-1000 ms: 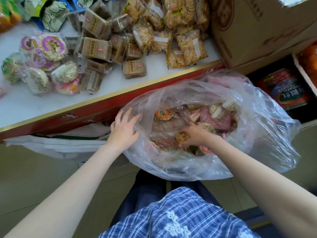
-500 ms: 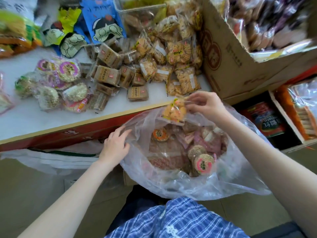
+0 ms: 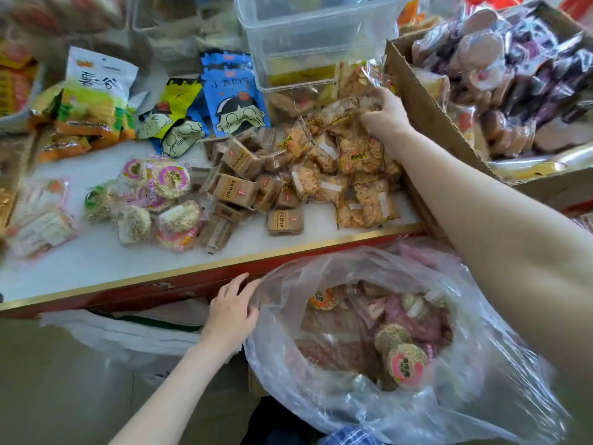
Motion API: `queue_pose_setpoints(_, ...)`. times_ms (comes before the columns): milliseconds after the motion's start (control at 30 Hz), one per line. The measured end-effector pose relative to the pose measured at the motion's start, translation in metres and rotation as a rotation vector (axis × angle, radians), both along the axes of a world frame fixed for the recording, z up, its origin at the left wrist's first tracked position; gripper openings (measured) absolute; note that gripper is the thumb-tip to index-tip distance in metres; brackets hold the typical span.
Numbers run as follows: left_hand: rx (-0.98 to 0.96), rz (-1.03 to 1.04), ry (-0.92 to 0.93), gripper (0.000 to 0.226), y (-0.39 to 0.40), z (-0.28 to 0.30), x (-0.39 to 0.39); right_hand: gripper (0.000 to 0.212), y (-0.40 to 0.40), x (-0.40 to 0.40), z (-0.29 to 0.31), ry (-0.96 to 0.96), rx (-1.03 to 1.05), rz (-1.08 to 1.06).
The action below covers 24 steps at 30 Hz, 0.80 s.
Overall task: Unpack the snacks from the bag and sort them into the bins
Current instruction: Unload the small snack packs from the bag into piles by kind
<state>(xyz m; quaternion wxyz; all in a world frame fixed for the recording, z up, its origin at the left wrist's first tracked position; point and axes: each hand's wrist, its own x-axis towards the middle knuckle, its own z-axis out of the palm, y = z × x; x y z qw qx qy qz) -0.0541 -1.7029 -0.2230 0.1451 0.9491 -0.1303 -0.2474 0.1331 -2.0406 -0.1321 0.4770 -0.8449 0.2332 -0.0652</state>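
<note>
Reaching over the table (image 3: 96,261), the right hand (image 3: 386,118), raised since a moment ago, grips a cracker packet (image 3: 337,112) atop one cracker pile (image 3: 349,175); the left hand (image 3: 231,311) grasps one clear bag (image 3: 353,409).

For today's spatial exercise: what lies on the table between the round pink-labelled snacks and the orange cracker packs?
In the head view, a heap of brown square packets lies between the round pink-labelled snacks and the orange cracker packs.

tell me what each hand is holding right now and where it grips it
The left hand holds the clear plastic bag by its rim on the near-left side. The right hand is down on the cracker packet pile; whether it grips a packet cannot be told.
</note>
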Motion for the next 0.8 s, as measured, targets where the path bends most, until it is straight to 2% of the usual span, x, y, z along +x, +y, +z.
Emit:
queue_pose_setpoints(200, -0.045, -0.048, 0.017, 0.054, -0.009, -0.004, 0.0, 0.054, -0.007, -0.059, -0.003, 0.01, 0.054, 0.012)
queue_pose_setpoints(300, -0.011, -0.147, 0.068, 0.055, -0.02, -0.009, -0.008, 0.037, 0.0, -0.135, -0.012, 0.029, 0.161, 0.026)
queue_pose_setpoints(367, 0.047, -0.222, 0.088, 0.055, -0.025, -0.015, -0.015, 0.024, 0.011, -0.195, -0.03, 0.108, 0.172, 0.087)
queue_pose_setpoints(433, 0.085, -0.266, 0.094, 0.055, -0.027, -0.02, -0.02, 0.021, 0.02, -0.245, -0.061, 0.273, 0.029, 0.255)
queue_pose_setpoints(467, 0.092, -0.273, 0.096, 0.055, -0.027, -0.022, -0.021, 0.025, 0.02, -0.263, -0.08, 0.436, -0.106, 0.413)
queue_pose_setpoints(533, 0.106, -0.283, 0.112, 0.055, -0.026, -0.023, -0.021, 0.054, 0.019, -0.295, -0.115, 0.807, -0.319, 0.76)
queue_pose_setpoints(600, 0.122, -0.3, 0.118, 0.056, -0.026, -0.022, -0.019, 0.079, 0.017, -0.317, -0.139, 1.012, -0.422, 0.935)
queue_pose_setpoints(700, 0.133, -0.303, 0.121, 0.055, -0.026, -0.02, -0.019, 0.076, 0.016, -0.328, -0.157, 0.919, -0.57, 0.941)
queue_pose_setpoints(800, 0.149, -0.29, 0.131, 0.055, -0.025, -0.019, -0.019, 0.064, 0.018, -0.323, -0.164, 0.836, -0.586, 0.885)
